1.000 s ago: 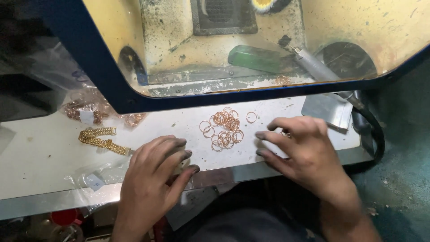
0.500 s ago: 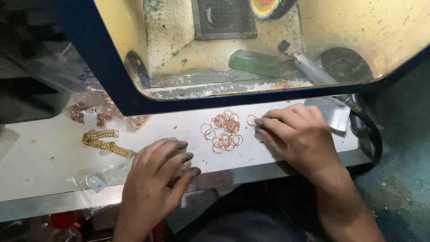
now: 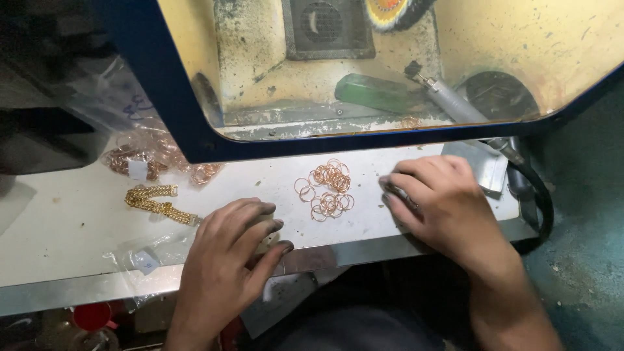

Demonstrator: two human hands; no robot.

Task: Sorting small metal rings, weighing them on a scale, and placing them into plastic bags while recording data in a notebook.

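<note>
Head view: left hand flat, fingers spread on white worktop; right hand curled loosely, empty, beside loose copper-coloured wire rings; clear plastic bag holding similar rings.

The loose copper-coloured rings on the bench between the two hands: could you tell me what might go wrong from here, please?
1. The rings lie loose and overlapping; the right hand rests just beside them, so a sweep of it could scatter them.
2. The left hand sits at the bench's front edge, where a nudged ring might roll off to the floor.
3. The gold chain lies by a plastic bag and could snag on it.
</note>
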